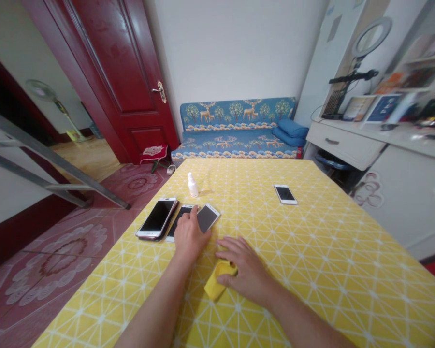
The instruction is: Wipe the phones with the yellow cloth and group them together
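The left hand [191, 234] lies among the phones on the left part of the table, its fingers bent and its thumb by the lower end of a tilted phone [209, 217]. Whether it grips that phone or merely rests against it, I cannot tell. The tilted phone is set between one and two o'clock from the hand. A middle phone [181, 212] shows at ten to eleven o'clock, partly covered by the same hand. Farther out at ten o'clock is a larger white phone [157, 217] with a dark layer under it, and at twelve stands a white pump bottle [193, 186], upright and apart from the fingers.

The right hand [243, 268], at four o'clock from the left, is spread open, palm down, its fingers extended and its thumb on a folded yellow cloth [213, 286]. The cloth sticks out at eight o'clock from this hand, on the patterned yellow tablecloth [311, 251]. A small white phone [285, 194] lies flat at one o'clock, well apart from the right hand. Beyond the table's twelve o'clock edge is a blue sofa [235, 139].
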Action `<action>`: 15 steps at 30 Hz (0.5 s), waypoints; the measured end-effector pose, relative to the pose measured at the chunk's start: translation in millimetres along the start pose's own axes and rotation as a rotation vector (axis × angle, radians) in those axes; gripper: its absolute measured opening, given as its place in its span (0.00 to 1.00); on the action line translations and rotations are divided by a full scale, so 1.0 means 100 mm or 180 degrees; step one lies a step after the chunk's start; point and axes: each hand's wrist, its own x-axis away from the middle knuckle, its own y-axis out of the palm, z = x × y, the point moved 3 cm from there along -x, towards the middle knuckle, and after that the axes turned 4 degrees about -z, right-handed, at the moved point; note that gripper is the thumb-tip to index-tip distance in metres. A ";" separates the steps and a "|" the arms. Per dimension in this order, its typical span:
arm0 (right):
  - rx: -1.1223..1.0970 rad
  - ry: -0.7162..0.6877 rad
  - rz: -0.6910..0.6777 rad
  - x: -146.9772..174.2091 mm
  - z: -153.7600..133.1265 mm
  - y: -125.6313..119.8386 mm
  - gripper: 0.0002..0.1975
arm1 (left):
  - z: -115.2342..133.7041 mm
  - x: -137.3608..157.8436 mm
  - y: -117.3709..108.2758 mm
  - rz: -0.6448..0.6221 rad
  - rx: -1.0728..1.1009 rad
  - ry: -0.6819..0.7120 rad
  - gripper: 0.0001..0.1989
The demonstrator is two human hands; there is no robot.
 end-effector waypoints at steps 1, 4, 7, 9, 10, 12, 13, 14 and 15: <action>-0.0041 0.0007 0.0023 0.00 0.00 0.00 0.21 | 0.00 -0.01 -0.01 0.0055 0.0168 -0.0065 0.39; -0.0242 0.0014 0.0136 0.00 0.00 0.00 0.10 | -0.01 -0.02 0.00 0.0144 0.1281 -0.0391 0.33; -0.0678 0.0075 0.0390 -0.01 0.03 0.00 0.04 | 0.00 -0.01 0.10 -0.0124 0.3352 -0.0893 0.24; -0.1081 0.0250 0.0672 -0.01 0.08 -0.03 0.03 | 0.04 0.01 0.17 -0.0412 0.4671 -0.1212 0.20; -0.1249 0.0391 0.0848 -0.01 0.12 -0.06 0.02 | 0.06 0.03 0.20 -0.0580 0.5168 -0.1336 0.18; -0.1461 0.0754 0.1261 0.00 0.21 -0.11 0.04 | 0.11 0.06 0.24 -0.0965 0.5814 -0.1446 0.17; -0.1523 0.0942 0.1475 0.01 0.26 -0.15 0.07 | 0.13 0.07 0.25 -0.1135 0.5995 -0.1414 0.17; -0.1597 0.1102 0.1685 0.02 0.31 -0.17 0.10 | 0.16 0.08 0.25 -0.1282 0.6110 -0.1329 0.18; -0.1703 0.1228 0.1882 0.03 0.36 -0.20 0.12 | 0.18 0.09 0.25 -0.1398 0.6167 -0.1212 0.18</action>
